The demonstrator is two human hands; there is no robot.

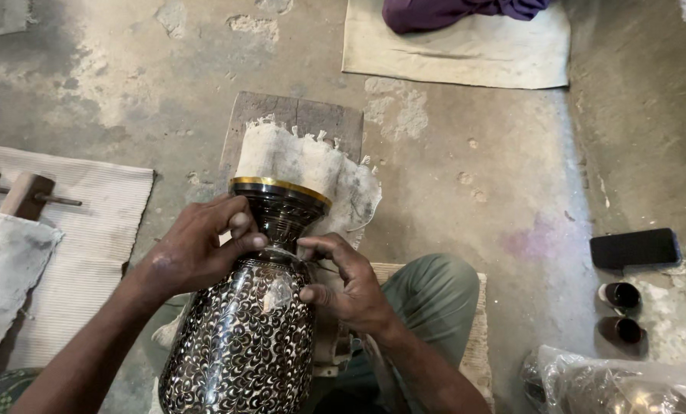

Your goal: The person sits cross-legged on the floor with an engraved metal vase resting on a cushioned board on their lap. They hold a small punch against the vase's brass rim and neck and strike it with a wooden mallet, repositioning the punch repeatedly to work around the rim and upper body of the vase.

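Note:
A tall dark metal vase (pixel 247 337) with fine silver engraved pattern lies tilted across my lap, its gold-rimmed mouth (pixel 280 187) pointing away from me. My left hand (pixel 197 245) wraps the narrow neck from the left. My right hand (pixel 347 280) rests on the shoulder at the right, thumb and fingers pinched as if on a small tool, which I cannot make out. The mouth rests over a frayed white cloth (pixel 304 165) laid on a wooden board (pixel 297 115).
A striped mat (pixel 90 238) with a wooden tool (pixel 21 195) lies left. A beige mat (pixel 465 50) with purple fabric (pixel 450 11) lies ahead. At right are a black phone (pixel 634 248), two small dark cups (pixel 620 310) and a plastic-wrapped object (pixel 619 383).

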